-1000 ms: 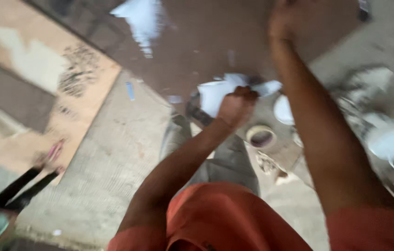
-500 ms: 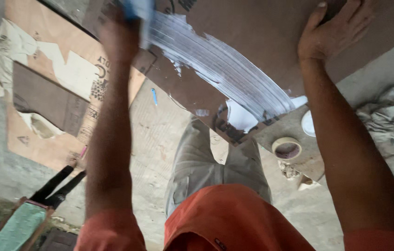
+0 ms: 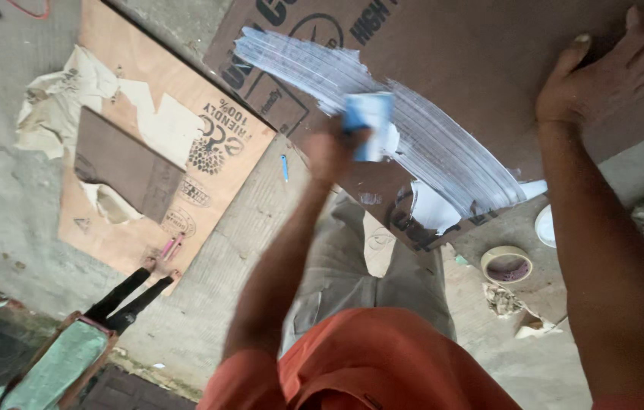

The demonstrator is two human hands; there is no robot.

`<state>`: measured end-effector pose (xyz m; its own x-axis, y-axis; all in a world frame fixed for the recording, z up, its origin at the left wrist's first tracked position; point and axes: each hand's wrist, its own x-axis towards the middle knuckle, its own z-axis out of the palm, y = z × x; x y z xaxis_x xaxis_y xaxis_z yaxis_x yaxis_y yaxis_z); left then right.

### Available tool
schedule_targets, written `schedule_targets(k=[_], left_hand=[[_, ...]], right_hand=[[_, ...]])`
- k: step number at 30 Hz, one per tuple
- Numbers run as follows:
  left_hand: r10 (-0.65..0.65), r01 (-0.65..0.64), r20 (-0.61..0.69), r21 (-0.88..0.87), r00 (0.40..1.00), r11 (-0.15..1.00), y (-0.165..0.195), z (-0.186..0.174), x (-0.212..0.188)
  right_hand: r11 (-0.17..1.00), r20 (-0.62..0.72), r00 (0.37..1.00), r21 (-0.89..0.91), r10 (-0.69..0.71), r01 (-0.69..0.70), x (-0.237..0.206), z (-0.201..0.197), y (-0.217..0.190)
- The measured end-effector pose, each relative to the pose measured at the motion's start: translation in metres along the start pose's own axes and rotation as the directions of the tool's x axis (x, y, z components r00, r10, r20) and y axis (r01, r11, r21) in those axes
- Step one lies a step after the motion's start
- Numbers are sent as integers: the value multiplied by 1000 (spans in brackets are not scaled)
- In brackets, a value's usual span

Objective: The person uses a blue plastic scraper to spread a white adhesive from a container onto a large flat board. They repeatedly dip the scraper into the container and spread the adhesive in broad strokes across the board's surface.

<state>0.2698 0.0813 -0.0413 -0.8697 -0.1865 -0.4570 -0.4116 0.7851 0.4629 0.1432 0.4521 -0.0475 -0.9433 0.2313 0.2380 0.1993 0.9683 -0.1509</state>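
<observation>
- Head view looked down on a dark brown board [image 3: 489,68] lying across the person's lap, one edge over the grey trouser leg [image 3: 352,266], apparently so it sat within easy reach.
- The left hand [image 3: 333,152] was closed around a small pale blue spreader [image 3: 367,125], its flat edge pressed to the board amid a broad white smear [image 3: 413,129] combed into fine ridges, which suggests a notched edge.
- The right hand [image 3: 603,72] lay flat with fingers spread on the board's far corner, gripping nothing, seemingly to keep the board steady.
- On the concrete floor [image 3: 246,250] near the right arm sat a roll of tape [image 3: 506,263] and a white lid [image 3: 544,225].
- Well apart to the left lay a light plywood sheet [image 3: 185,152] with torn paper [image 3: 64,99] on it.
</observation>
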Motion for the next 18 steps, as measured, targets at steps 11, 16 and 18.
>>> schedule_targets(k=[11, 16, 18], left_hand=[[-184, 167, -259, -86, 948, 982, -85, -115, 18], [-54, 40, -357, -47, 933, 998, -100, -149, 34], [36, -38, -445, 5, 895, 999, -96, -157, 38]], right_hand=[[973, -8, 993, 196, -119, 119, -2, 4, 1], [968, 1, 987, 199, -158, 155, -5, 12, 9], [968, -7, 987, 193, -161, 159, -6, 15, 13]])
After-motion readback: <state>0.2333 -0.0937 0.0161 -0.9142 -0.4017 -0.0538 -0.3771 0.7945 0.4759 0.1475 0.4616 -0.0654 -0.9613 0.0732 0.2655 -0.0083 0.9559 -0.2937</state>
